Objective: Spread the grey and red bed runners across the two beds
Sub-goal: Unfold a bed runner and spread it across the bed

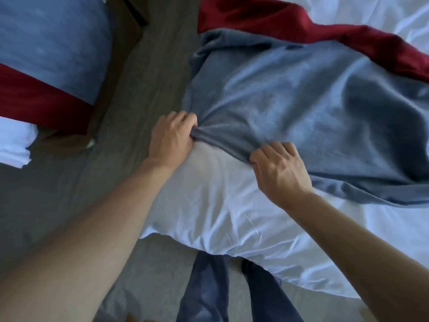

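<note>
The grey bed runner (290, 94) lies rumpled over the near corner of the right-hand bed (220, 205), its near hem gathered into a bunch at the bed's edge by the aisle. Both hands are clenched on that hem: the left hand (170, 138) has its fingers curled into the cloth right at the bed's side edge, and the right hand (279, 168) pinches the same hem a little further in over the white sheet. Beyond the grey, a red bed runner (301, 26) is crumpled against its far edge, part of it hanging over the side.

Across the strip of floor (144, 89), the other bed (16, 140) looks done already, with grey cloth (51, 43) and a red band (39, 101) laid flat across it.

So this seems to be the second bed, grey runner in hand. I'd say the next move calls for drawing the hem taut and square along the bed's edge, then smoothing out the folds before touching the red one.
</note>
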The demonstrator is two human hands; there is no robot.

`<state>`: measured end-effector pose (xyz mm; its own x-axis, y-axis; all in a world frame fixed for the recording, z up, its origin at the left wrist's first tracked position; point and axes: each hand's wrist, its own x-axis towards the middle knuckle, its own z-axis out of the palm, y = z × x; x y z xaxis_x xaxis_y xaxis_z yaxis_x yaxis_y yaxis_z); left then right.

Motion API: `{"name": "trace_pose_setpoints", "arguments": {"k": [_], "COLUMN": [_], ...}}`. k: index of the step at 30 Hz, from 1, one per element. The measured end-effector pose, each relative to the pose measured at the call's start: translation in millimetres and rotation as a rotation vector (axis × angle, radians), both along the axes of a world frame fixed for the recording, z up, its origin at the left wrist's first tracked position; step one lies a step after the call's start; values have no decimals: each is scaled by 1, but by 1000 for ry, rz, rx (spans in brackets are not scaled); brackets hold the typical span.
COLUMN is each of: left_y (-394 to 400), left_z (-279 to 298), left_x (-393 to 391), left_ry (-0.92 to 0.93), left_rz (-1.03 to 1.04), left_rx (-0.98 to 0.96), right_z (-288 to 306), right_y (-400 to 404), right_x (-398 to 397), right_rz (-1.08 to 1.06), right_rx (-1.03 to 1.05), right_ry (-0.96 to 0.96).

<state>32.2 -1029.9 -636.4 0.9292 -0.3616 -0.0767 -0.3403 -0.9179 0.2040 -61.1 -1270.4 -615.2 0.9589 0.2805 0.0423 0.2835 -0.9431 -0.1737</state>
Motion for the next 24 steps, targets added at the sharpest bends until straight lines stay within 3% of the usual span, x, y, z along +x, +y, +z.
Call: {"name": "trace_pose_setpoints", "arguments": {"k": [4,8,15,24], "left_y": [11,-10,11,-209], "left_z": [-1,-4,0,23], "left_x": [-14,-9,-44,-93], "left_ry": [13,-79,77,-65], "left_rz": [53,-22,146,-508], "left_rx": [-38,-55,-21,-144], "right_z": [-1,-9,0,10], "right_y": [18,27,-16,-183], "right_x": [6,12,-26,-134], "right_rz": [-53,-120,-190,-510], "right_rx": [-8,24,28,-67], "right_ry": [-13,-36,9,-2]}}
